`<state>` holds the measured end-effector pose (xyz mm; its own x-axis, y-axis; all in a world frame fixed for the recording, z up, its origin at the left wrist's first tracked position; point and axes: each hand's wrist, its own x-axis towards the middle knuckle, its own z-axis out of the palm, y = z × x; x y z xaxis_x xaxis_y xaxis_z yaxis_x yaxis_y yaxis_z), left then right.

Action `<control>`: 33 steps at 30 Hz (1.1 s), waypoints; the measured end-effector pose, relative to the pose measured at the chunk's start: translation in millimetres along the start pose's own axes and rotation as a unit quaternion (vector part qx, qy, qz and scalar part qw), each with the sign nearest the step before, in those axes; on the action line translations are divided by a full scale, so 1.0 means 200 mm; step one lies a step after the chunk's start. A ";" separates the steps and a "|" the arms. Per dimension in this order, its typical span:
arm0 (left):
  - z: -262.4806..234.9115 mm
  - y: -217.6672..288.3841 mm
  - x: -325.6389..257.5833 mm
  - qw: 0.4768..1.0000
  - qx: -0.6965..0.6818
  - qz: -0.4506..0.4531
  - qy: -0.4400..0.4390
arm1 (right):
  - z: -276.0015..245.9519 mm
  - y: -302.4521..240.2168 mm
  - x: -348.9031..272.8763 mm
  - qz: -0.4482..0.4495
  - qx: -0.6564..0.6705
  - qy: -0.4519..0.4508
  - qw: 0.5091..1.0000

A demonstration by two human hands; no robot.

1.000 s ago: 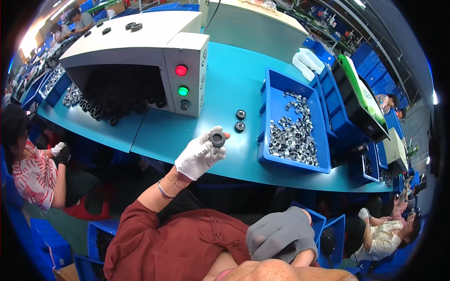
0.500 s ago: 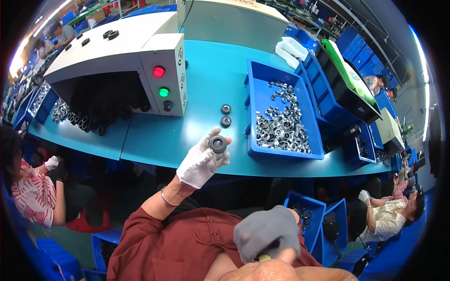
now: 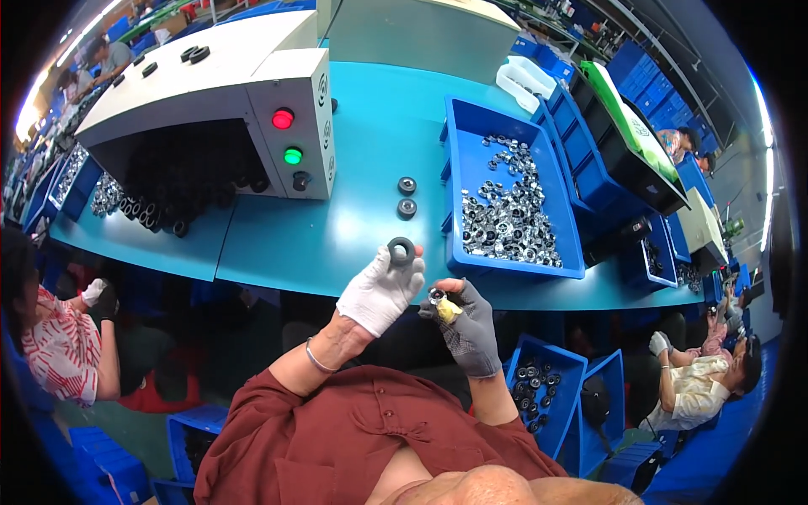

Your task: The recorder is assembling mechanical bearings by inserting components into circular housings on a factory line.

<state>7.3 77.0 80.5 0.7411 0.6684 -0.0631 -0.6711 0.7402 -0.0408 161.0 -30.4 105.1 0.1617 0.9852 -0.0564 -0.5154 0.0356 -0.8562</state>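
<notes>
My left hand [image 3: 380, 290], in a white glove, is closed around a thick black ring [image 3: 401, 251] near the table's front edge. To its right and slightly lower, my right hand [image 3: 473, 332], in a grey glove with bare fingertips, pinches a small shiny metal part with a dark centre [image 3: 437, 296]. A yellow covering [image 3: 448, 311] shows at one of its fingers. Beyond my left hand, two black rings with metal centres, the nearer ring [image 3: 406, 208] and the farther ring [image 3: 407, 185], lie on the turquoise table [image 3: 362, 126].
A blue tray [image 3: 515, 268] of shiny metal parts lies at the right. On the left stands a white machine [image 3: 278, 80] with red and green lights, black rings inside. A blue bin [image 3: 539, 347] with black parts is below the table edge. Co-workers sit on both sides.
My right hand has come up from near my body to the table edge, now showing a metal part in its fingers. My left hand shifted slightly right, and the black ring in it has tilted.
</notes>
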 end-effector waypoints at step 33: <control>-0.10 -0.03 0.00 0.991 0.108 0.037 -0.065 | 0.06 0.03 0.03 -0.067 -0.027 0.052 0.996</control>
<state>11.5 71.0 61.7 0.6956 0.7149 0.0711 -0.7143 0.6776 0.1749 149.1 -21.8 106.4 0.3146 0.9492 0.0098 -0.4381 0.1543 -0.8856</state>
